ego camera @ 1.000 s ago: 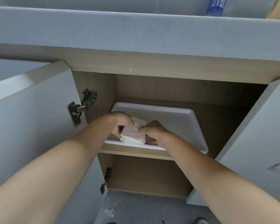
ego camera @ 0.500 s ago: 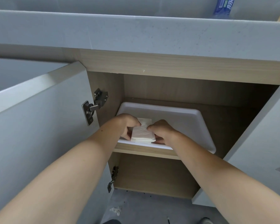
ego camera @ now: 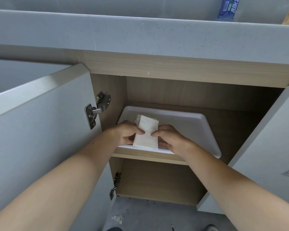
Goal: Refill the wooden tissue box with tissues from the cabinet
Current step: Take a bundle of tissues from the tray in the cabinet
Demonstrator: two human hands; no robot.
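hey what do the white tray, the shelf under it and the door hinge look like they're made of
Tray: likely plastic, smooth matte white with rounded moulded corners. Shelf: looks like wood-grain laminate board, pale with printed-looking streaks; solid wood can't be ruled out. Hinge: metal, silvery and shiny with visible screws.

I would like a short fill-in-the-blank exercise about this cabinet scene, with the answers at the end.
1. The stack of tissues is held by ____ hands, the left hand and the right hand.
2. The tissues are over a ____ tray on the upper shelf.
3. Both cabinet doors, such as the left door, are ____.
4. The shelf below the tray holds ____.

Answers: both; white; open; nothing
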